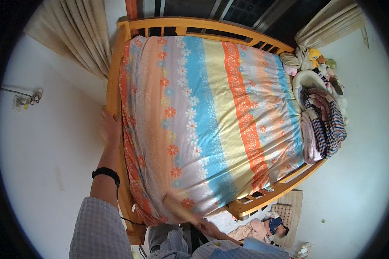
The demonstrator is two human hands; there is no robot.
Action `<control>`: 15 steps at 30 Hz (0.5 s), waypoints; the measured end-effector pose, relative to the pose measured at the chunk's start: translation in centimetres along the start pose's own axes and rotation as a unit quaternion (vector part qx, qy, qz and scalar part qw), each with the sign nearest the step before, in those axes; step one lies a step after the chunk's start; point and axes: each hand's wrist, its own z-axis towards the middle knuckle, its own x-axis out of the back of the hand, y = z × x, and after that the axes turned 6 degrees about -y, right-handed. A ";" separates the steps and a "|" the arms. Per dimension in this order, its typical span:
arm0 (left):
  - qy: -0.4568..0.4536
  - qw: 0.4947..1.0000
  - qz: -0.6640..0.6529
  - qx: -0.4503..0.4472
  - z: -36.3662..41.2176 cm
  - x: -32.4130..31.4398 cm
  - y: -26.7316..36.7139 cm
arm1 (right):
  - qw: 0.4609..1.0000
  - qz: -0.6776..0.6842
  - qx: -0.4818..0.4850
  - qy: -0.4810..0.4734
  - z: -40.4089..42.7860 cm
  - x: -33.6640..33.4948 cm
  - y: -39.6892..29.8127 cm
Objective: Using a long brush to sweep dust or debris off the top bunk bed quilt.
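Observation:
A bed with an orange-toned wooden frame lies below me, and a striped, flowered bedspread (201, 123) covers its mattress. On the left, my left hand (111, 128) grips the wooden side rail (113, 87), with a black band on the wrist. Near the bottom edge, my right hand (207, 227) is closed around a long tan object (178, 207), blurred by motion, held over or against the bedspread's lower part. Its exact kind and whether it touches the fabric cannot be told. The bedspread is wrinkled towards the right and hangs over the left rail.
Folded blankets and checked clothing (337, 129), a cream rounded cushion (308, 76) and plush toys (315, 55) crowd the bed's right end. A slatted rail (210, 24) borders the window side. Another person (274, 225) lies on a lower bed at the bottom right. A cable (35, 96) hangs on the left wall.

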 end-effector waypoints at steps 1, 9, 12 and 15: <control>-0.023 1.000 0.007 0.014 0.5 0.5 -0.7 | 0.995 0.049 -0.044 -0.078 -2.0 1.2 -3.3; 0.039 0.999 -0.009 -0.017 1.4 -0.8 -1.7 | 0.945 0.090 -0.079 0.303 6.2 13.7 -5.0; 0.059 0.998 0.001 -0.021 -0.3 -0.4 0.6 | 0.926 0.014 -0.161 0.340 12.5 15.4 -4.5; -0.010 1.000 -0.008 -0.024 -0.4 -2.0 4.3 | 0.978 -0.162 -0.057 0.117 10.6 7.1 6.9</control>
